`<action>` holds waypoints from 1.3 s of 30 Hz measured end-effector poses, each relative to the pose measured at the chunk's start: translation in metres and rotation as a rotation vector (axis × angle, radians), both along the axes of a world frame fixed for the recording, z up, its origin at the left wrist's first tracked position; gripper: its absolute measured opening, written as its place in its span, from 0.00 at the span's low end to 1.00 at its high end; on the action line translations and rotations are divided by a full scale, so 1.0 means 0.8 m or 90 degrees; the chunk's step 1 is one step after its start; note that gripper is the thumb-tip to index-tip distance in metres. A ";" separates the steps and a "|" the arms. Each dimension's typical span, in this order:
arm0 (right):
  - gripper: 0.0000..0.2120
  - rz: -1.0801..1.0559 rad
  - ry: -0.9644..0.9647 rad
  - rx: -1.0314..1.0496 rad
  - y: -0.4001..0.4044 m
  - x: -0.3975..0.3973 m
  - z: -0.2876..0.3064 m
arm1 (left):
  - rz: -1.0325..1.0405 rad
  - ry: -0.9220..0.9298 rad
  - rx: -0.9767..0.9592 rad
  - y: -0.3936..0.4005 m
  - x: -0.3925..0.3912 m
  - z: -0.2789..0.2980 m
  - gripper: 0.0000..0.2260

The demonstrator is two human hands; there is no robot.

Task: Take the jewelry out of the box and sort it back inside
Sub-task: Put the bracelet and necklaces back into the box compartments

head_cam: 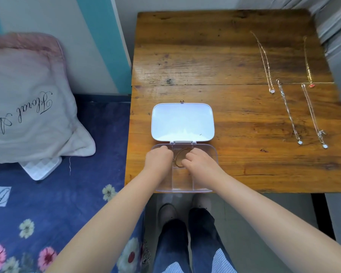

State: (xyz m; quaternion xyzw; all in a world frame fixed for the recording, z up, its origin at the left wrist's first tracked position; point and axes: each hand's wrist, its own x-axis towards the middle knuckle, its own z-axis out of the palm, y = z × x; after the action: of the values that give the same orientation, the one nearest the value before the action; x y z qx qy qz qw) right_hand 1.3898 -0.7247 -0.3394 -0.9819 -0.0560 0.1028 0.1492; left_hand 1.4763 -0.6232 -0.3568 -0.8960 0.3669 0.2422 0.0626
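A clear plastic jewelry box (182, 180) with inner dividers sits at the table's front edge, its white lid (182, 122) folded back flat. A gold bangle (178, 157) lies in the middle far compartment. My left hand (158, 160) is curled down into the left compartment, and what its fingers hold is hidden. My right hand (200, 162) reaches in from the right with its fingertips closed on the bangle's near side. Several necklaces lie stretched out on the right: a rose one (265, 62), a gold one with a red pendant (308, 66) and two silver ones (288, 113).
The wooden table (205, 56) stands against a wall at the right. To the left is a bed with a blue flowered sheet (57, 184) and a pale pillow (28, 95). My legs and shoes (183, 211) show below the table's front edge.
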 end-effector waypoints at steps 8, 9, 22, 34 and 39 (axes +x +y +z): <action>0.17 0.004 0.009 0.007 -0.001 0.003 -0.001 | 0.062 -0.007 -0.146 0.006 0.003 0.005 0.11; 0.18 0.007 -0.009 0.007 0.000 0.003 -0.001 | 0.077 -0.019 -0.166 0.011 0.005 0.008 0.11; 0.10 -0.013 -0.053 0.017 -0.009 -0.010 -0.027 | -0.015 -0.048 -0.014 0.032 0.010 0.010 0.07; 0.08 -0.215 -0.084 0.007 -0.186 -0.071 0.033 | -0.066 -0.070 -0.105 -0.089 -0.004 0.041 0.09; 0.08 -0.369 -0.055 0.013 -0.316 -0.107 0.031 | -0.053 -0.055 -0.163 -0.201 -0.019 0.045 0.10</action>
State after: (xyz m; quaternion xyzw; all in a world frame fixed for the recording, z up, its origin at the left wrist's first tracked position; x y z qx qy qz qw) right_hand 1.3044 -0.9771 -0.3144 -0.9589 0.2192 0.0131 0.1797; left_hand 1.4608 -0.7837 -0.3212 -0.8902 0.4285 0.1522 -0.0265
